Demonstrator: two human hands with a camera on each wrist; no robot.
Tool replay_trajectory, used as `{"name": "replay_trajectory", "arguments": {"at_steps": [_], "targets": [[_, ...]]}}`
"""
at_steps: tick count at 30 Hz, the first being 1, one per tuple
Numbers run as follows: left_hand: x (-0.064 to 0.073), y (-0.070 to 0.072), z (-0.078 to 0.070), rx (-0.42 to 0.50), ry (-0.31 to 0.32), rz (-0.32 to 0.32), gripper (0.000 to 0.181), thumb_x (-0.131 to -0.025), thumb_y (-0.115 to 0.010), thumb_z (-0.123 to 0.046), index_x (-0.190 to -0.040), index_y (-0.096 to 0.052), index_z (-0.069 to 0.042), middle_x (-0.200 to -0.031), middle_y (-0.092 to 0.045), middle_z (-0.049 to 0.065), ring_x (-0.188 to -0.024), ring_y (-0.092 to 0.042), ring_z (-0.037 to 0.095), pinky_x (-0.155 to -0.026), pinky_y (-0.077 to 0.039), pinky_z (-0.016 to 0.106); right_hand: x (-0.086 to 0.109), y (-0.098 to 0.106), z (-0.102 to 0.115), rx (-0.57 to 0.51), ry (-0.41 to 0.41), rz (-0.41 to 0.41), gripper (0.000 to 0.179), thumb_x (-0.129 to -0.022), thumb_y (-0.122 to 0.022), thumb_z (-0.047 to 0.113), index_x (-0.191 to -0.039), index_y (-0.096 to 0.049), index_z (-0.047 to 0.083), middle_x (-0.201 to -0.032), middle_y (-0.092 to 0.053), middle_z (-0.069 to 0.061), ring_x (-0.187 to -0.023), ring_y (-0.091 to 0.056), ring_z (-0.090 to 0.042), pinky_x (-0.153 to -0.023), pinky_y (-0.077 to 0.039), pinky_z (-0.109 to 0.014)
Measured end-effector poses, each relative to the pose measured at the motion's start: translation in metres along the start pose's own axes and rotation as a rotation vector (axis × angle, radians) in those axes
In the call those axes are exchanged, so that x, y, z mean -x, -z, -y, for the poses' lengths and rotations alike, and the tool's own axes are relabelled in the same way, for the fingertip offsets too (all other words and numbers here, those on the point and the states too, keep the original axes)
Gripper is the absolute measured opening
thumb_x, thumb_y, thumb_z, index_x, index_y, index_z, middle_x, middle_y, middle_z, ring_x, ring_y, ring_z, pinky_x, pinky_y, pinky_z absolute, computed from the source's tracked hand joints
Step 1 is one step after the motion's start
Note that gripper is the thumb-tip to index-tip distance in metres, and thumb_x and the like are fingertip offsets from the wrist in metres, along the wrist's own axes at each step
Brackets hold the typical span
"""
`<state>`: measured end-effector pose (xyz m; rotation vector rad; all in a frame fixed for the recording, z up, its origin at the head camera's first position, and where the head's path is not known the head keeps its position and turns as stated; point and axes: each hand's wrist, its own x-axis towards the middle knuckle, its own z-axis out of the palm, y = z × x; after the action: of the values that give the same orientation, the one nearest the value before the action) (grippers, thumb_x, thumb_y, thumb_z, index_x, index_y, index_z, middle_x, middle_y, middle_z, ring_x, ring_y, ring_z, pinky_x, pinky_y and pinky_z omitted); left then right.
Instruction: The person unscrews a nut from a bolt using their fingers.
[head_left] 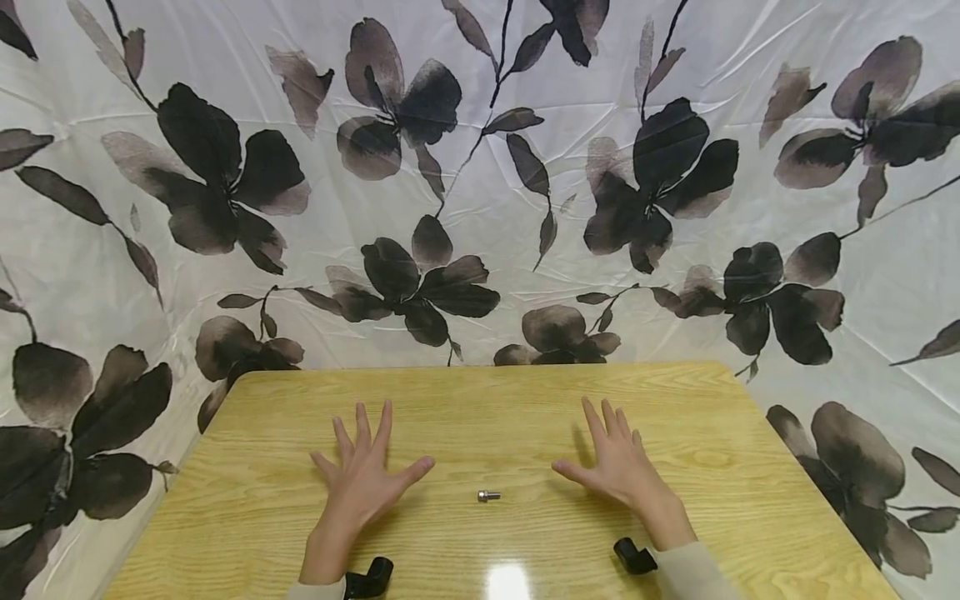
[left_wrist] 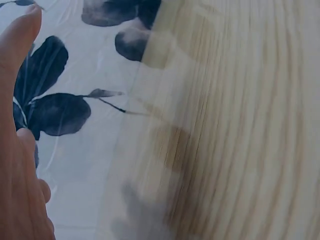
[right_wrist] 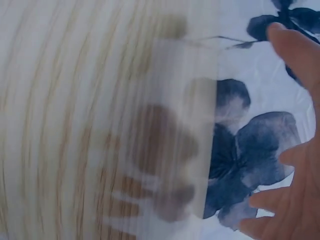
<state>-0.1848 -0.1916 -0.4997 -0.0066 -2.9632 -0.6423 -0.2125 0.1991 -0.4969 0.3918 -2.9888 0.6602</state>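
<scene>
A small silver socket-head bolt (head_left: 488,496) lies on its side on the wooden table (head_left: 487,433), its head to the left and its threaded end to the right. To its left is my left hand (head_left: 365,475), fingers spread and thumb stretched toward the bolt. My right hand (head_left: 618,462) is on the other side, also with spread fingers, its thumb pointing left. Both hands hold nothing and are apart from the bolt. In the left wrist view the left hand (left_wrist: 20,165) shows along the left edge; the right hand (right_wrist: 295,190) fills the right edge of its own wrist view.
A white cloth with dark flowers (head_left: 517,225) hangs behind the table and down both sides. Black wrist-worn devices sit at the left wrist (head_left: 370,577) and the right wrist (head_left: 634,556). A bright light reflection (head_left: 507,581) shows at the table's near edge.
</scene>
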Motion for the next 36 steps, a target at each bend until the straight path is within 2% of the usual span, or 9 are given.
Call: {"name": "replay_trajectory", "arguments": {"at_steps": [5,13,18,22,25,28,31,33,36], "targets": [[0.001,-0.011,-0.011,0.096,-0.031,0.006,0.111,-0.084,-0.062,-0.077,-0.167,-0.006,-0.030,-0.172,0.003,0.021,-0.150,0.009,0.063,-0.102,0.005,0.093,0.006,-0.004,0.007,-0.142,-0.010,0.070,0.118,-0.083,-0.071,0.071,-0.167,-0.009,0.017,-0.168,-0.010,-0.030,-0.152,-0.015,-0.057,-0.114,-0.028,-0.076],[0.005,-0.023,-0.027,0.311,-0.188,0.005,0.128,-0.069,-0.088,-0.058,-0.167,-0.010,-0.033,-0.173,-0.006,0.015,-0.153,0.008,0.058,-0.111,-0.003,0.086,0.009,-0.018,0.022,-0.293,-0.008,0.109,0.116,-0.083,-0.076,0.064,-0.168,-0.006,0.025,-0.169,-0.010,-0.027,-0.151,-0.023,-0.056,-0.112,-0.035,-0.073],[0.006,-0.028,-0.033,0.399,-0.211,0.030,0.134,-0.064,-0.095,-0.052,-0.167,-0.011,-0.033,-0.172,-0.017,0.016,-0.155,0.006,0.054,-0.116,-0.001,0.081,0.010,-0.027,0.034,-0.331,0.020,0.108,0.115,-0.083,-0.077,0.062,-0.167,-0.008,0.024,-0.168,-0.015,-0.027,-0.151,-0.025,-0.053,-0.112,-0.036,-0.071],[0.006,-0.033,-0.036,0.431,-0.220,0.090,0.132,-0.064,-0.096,-0.051,-0.167,-0.018,-0.026,-0.170,-0.022,0.016,-0.158,0.004,0.047,-0.121,0.003,0.074,0.010,-0.034,0.042,-0.378,0.044,0.117,0.113,-0.084,-0.079,0.059,-0.167,-0.010,0.024,-0.168,-0.021,-0.022,-0.152,-0.028,-0.045,-0.116,-0.036,-0.067],[0.006,-0.036,-0.038,0.451,-0.225,0.140,0.126,-0.064,-0.096,-0.050,-0.164,-0.027,-0.017,-0.169,-0.025,0.017,-0.159,0.002,0.044,-0.124,0.002,0.070,0.010,-0.038,0.048,-0.424,0.068,0.129,0.111,-0.085,-0.080,0.053,-0.167,-0.012,0.021,-0.165,-0.030,-0.021,-0.140,-0.048,-0.040,-0.111,-0.044,-0.060],[0.007,-0.039,-0.039,0.460,-0.240,0.171,0.118,-0.065,-0.096,-0.048,-0.160,-0.037,-0.009,-0.166,-0.032,0.018,-0.158,-0.008,0.045,-0.123,-0.011,0.070,0.010,-0.042,0.053,-0.455,0.104,0.131,0.109,-0.086,-0.082,0.046,-0.166,-0.016,0.014,-0.156,-0.043,-0.023,-0.114,-0.063,-0.028,-0.095,-0.055,-0.046],[0.008,-0.042,-0.041,0.469,-0.260,0.202,0.110,-0.068,-0.095,-0.047,-0.157,-0.043,-0.007,-0.162,-0.041,0.019,-0.154,-0.026,0.045,-0.120,-0.027,0.067,0.009,-0.045,0.058,-0.491,0.144,0.149,0.106,-0.086,-0.083,0.041,-0.165,-0.019,0.008,-0.147,-0.051,-0.023,-0.095,-0.063,-0.018,-0.079,-0.056,-0.032],[0.008,-0.043,-0.043,0.478,-0.268,0.219,0.105,-0.070,-0.094,-0.046,-0.155,-0.046,-0.008,-0.158,-0.047,0.018,-0.149,-0.039,0.041,-0.118,-0.037,0.062,0.010,-0.047,0.061,-0.518,0.163,0.180,0.104,-0.087,-0.083,0.039,-0.164,-0.021,0.007,-0.144,-0.054,-0.022,-0.090,-0.062,-0.015,-0.074,-0.055,-0.025],[0.007,-0.043,-0.044,0.475,-0.293,0.228,0.099,-0.073,-0.092,-0.046,-0.153,-0.048,-0.007,-0.153,-0.053,0.017,-0.142,-0.050,0.039,-0.115,-0.043,0.056,0.008,-0.049,0.066,-0.546,0.186,0.226,0.099,-0.088,-0.082,0.037,-0.163,-0.024,0.008,-0.141,-0.056,-0.019,-0.087,-0.062,-0.011,-0.072,-0.055,-0.022]]}}
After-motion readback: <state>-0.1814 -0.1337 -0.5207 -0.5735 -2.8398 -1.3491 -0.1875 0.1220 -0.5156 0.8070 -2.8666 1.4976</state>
